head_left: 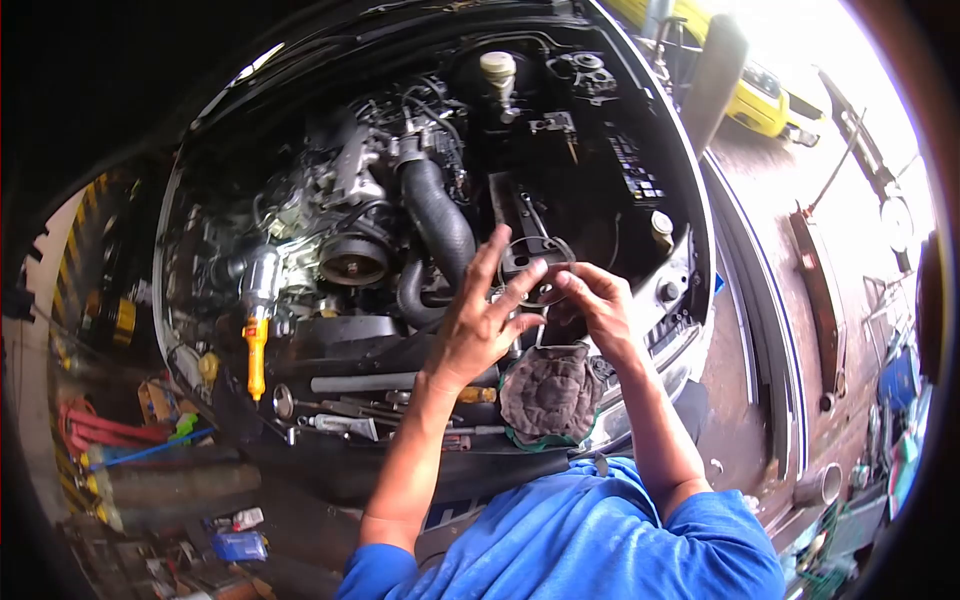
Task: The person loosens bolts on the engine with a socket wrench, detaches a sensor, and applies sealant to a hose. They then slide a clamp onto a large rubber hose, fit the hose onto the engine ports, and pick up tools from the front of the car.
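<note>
Over the right part of an open engine bay, my left hand (480, 325) has its fingers spread, with fingertips close to a thin ring (512, 243). My right hand (598, 300) pinches the lower right side of this ring between thumb and finger. Behind the hands lies a metal wrench (533, 215). A crumpled grey cloth (552, 395) rests on the front edge of the car, just below my hands. The black ribbed hose (437, 215) runs to the left of my left hand.
A yellow and orange work light (256, 355) hangs at the left of the engine. Several tools and a white tube (343, 426) lie along the front edge. A white-capped reservoir (497, 75) stands at the back. A yellow vehicle (757, 105) is at the upper right.
</note>
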Motion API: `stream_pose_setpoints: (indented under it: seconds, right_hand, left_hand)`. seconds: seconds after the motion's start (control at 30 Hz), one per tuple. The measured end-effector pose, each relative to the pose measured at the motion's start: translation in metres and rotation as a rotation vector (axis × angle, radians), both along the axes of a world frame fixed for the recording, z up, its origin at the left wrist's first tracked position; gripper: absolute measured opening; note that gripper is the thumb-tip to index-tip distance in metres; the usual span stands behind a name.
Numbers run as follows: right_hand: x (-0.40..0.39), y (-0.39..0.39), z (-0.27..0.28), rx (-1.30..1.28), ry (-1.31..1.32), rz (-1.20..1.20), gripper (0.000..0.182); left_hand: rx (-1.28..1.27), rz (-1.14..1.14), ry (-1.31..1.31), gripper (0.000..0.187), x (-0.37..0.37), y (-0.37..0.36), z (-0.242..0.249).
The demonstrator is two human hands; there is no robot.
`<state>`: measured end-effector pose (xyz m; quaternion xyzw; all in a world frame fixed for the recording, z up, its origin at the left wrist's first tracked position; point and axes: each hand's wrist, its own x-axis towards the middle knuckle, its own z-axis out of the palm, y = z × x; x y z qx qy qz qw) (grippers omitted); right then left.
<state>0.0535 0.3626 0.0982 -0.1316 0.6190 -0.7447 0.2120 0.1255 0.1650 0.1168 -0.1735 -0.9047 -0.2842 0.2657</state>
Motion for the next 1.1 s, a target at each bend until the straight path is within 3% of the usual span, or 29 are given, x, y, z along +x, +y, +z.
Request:
stream_pose_setpoints:
  seconds: [0.03, 0.1, 0.17, 0.2, 0.23, 0.3, 0.37, 0.43, 0.5, 0.53, 0.6, 0.67, 0.77, 0.87, 0.97, 1.03, 1.1]
  right_hand:
    - [0.001, 0.001, 0.0, -0.022, -0.026, 0.028, 0.034]
    - [-0.001, 0.005, -0.005, -0.024, -0.038, 0.007, 0.039]
    - [-0.004, 0.007, -0.003, 0.003, -0.045, -0.008, 0.044]
    - [-0.004, -0.001, -0.006, 0.037, 0.263, -0.11, 0.057]
    - [0.0, 0.008, 0.0, 0.174, 0.333, -0.088, 0.066]
    - [-0.006, 0.012, 0.001, 0.213, 0.559, 0.041, 0.069]
    - [-0.009, 0.011, 0.001, 0.288, 0.676, 0.117, 0.043]
    - [-0.012, 0.006, -0.009, 0.292, 0.696, 0.094, 0.032]
    - [-0.015, 0.001, -0.016, 0.244, 0.537, 0.045, 0.029]
    - [-0.017, 0.0, -0.02, 0.221, 0.46, 0.019, 0.029]
    - [-0.021, -0.002, -0.034, 0.155, 0.333, -0.05, 0.027]
    - [-0.026, -0.002, -0.042, 0.058, 0.191, -0.093, 0.027]
    - [-0.029, 0.006, -0.04, -0.03, 0.049, -0.085, 0.028]
    - [-0.03, 0.013, -0.046, -0.101, -0.026, -0.122, 0.027]
    - [-0.036, 0.011, -0.04, -0.105, -0.039, -0.14, 0.027]
    - [-0.05, -0.001, -0.041, -0.127, -0.032, -0.141, 0.027]
    - [-0.067, -0.022, -0.038, -0.13, -0.003, -0.141, 0.027]
  left_hand:
    - [-0.089, -0.024, 0.029, 0.058, -0.006, 0.002, -0.012]
    - [0.042, -0.026, 0.027, 0.033, -0.011, 0.005, -0.024]
    - [0.065, -0.007, 0.002, 0.021, -0.011, 0.004, -0.029]
    - [0.075, 0.009, -0.011, 0.017, -0.011, 0.002, -0.03]
    - [0.102, -0.006, -0.049, 0.017, -0.009, 0.0, -0.029]
    - [0.155, -0.025, -0.113, 0.017, -0.008, -0.006, -0.023]
    - [0.149, -0.096, -0.152, 0.019, -0.007, -0.01, -0.017]
    - [0.151, -0.12, -0.222, 0.021, -0.011, -0.016, -0.014]
    - [0.198, -0.028, -0.22, 0.026, -0.021, -0.018, -0.012]
    - [0.442, 0.037, -0.373, 0.029, -0.026, -0.018, 0.0]
    - [0.309, 0.275, -0.172, 0.034, -0.059, -0.053, -0.022]
    - [0.126, 0.603, -0.068, 0.064, -0.091, -0.081, -0.038]
    - [0.198, 0.854, -0.344, 0.1, -0.144, -0.121, -0.069]
    - [0.277, 0.874, -0.543, 0.116, -0.16, -0.118, -0.057]
    - [0.313, 0.867, -0.467, 0.12, -0.163, -0.114, -0.068]
    - [0.344, 0.734, -0.289, 0.112, -0.152, -0.091, -0.057]
    - [0.409, 0.651, -0.329, 0.11, -0.131, -0.056, -0.028]
